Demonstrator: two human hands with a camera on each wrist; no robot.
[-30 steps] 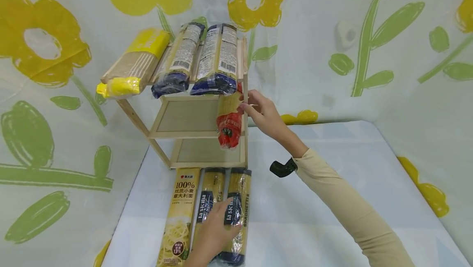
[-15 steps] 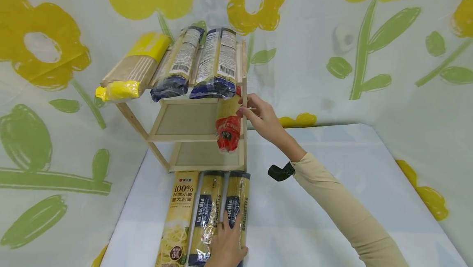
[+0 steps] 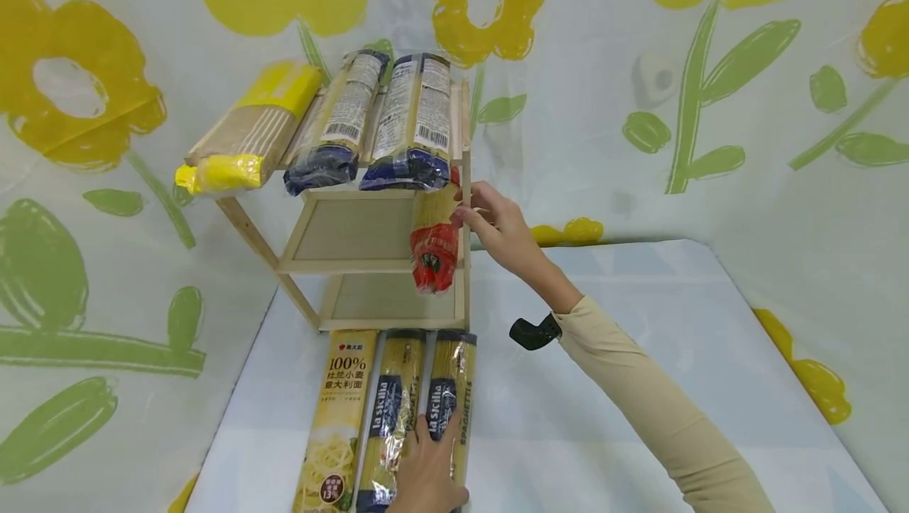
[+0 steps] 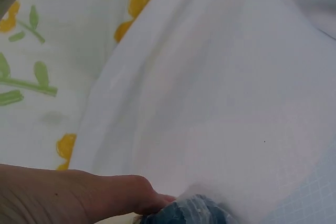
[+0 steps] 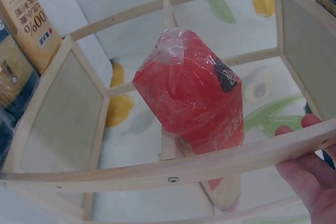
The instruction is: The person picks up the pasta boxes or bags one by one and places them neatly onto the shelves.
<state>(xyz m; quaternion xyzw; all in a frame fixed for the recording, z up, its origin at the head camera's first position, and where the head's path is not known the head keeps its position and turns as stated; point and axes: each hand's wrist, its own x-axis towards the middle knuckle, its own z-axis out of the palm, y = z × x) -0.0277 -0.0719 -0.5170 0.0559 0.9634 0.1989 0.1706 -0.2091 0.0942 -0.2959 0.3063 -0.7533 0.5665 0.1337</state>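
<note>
My left hand (image 3: pixel 426 475) lies over the lower part of the right-hand spaghetti pack (image 3: pixel 453 361), its fingers along the left side and the thumb at the right edge. In the left wrist view, the thumb of this left hand (image 4: pixel 110 195) meets the pack's blue end (image 4: pixel 191 212). My right hand (image 3: pixel 503 235) grips the right front post (image 3: pixel 465 213) of the wooden rack. Just inside that post, a red-ended noodle pack (image 3: pixel 435 249) sticks out over the middle shelf's front. The right wrist view has the red pack (image 5: pixel 194 87) behind the post, apart from my right hand (image 5: pixel 315 174).
Three noodle packs lie on the rack's top shelf, among them a yellow-ended one (image 3: pixel 248 122). On the white table (image 3: pixel 611 387), another spaghetti pack (image 3: pixel 405 363) and a yellow noodle pack (image 3: pixel 341 410) lie left of the one under my hand. A flowered cloth (image 3: pixel 582 87) hangs behind.
My left hand has moved from above the two spaghetti packs down and right onto the right-hand one. The right hand stays at the post. The view has shifted slightly.
</note>
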